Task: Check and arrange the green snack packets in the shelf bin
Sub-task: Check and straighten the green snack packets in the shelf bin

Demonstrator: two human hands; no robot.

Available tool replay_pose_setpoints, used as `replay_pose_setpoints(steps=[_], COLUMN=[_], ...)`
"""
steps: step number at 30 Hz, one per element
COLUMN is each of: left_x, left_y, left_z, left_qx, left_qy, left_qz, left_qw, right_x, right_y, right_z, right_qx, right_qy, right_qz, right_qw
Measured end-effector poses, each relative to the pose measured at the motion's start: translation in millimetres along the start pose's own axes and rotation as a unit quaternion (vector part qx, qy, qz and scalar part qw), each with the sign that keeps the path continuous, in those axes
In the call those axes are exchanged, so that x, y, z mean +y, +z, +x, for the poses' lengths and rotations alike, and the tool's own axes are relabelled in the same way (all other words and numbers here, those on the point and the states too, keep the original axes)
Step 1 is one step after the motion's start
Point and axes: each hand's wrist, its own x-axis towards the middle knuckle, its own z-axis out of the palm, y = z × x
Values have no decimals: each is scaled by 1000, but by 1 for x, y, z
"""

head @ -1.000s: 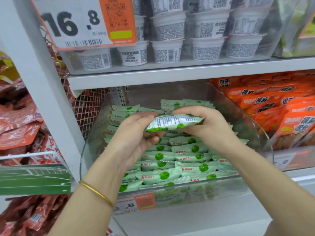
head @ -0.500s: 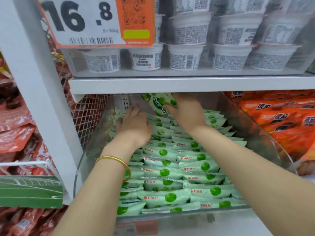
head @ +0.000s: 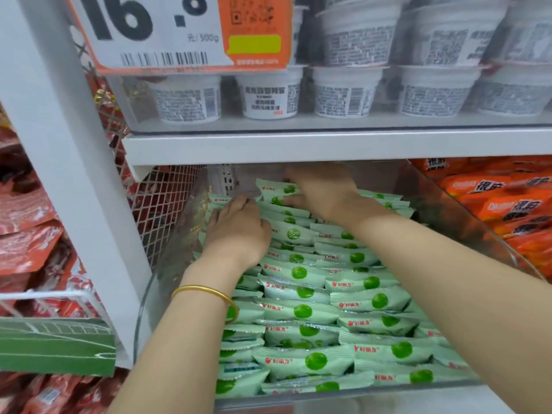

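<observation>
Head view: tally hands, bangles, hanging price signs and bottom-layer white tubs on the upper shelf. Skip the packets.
Hands: 2, the left hand and the right hand, which grips a green packet
Gold bangle: 1
Price sign: 1
White tubs, bottom layer: 5 in view
Total: 9

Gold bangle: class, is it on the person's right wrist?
No, the gold bangle circles the wrist of the left hand; the right hand, holding a green packet, has a bare wrist.
</observation>
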Motion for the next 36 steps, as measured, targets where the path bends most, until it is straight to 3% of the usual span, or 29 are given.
replay_pose_setpoints(steps=[3,6,11,26,31,36], left_x=[2,4,3,3,4,8], left_y=[-3,-3,-4,-6,-2,-1], left_z=[-1,-1,-1,-3,-3,-1], left_qx=[3,3,-3,-1,-14,-19], left_qy=[0,-2,-3,-2,-3,3], left_qz=[-14,-15,-17,-17,22,40], left_qw=[1000,1000,1000,1000,1000,999], right_x=[-1,-5,-11,-6,-10,-3], right_y=[-4,-2,4,7,6,8], right_z=[-8,-7,-4,-16,-8,-11], right_qx=[79,27,4,-18,-75,-5], right_qy=[-25,-60,-27,1,-7,41], right_qz=[62,23,-38,35,28,16], right_qw=[995,998,999,999,997,999])
